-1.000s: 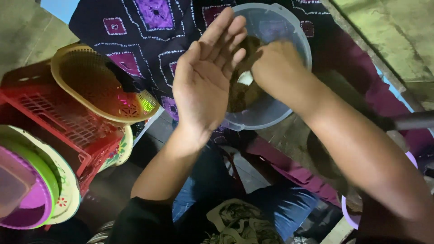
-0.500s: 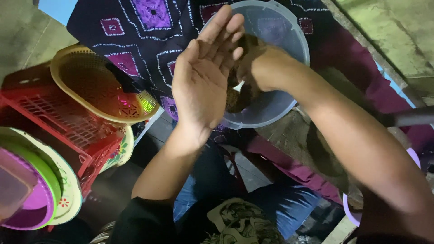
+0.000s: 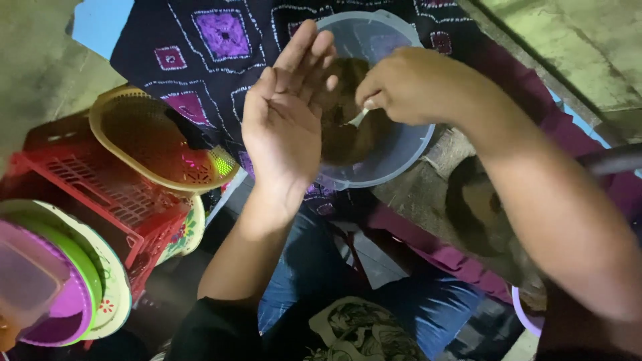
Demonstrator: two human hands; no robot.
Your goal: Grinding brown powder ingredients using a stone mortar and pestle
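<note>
Left hand is up, palm open and tilted on edge, fingers straight and pressed together, overlapping the near rim of the clear bowl. Right hand reaches in from the right, wrist bent over the bowl, fingers pinching a pale spoon down into the brown mass inside. The bowl sits on the dark purple-patterned cloth. Off to the left, a yellow basket rests on a red crate.
</note>
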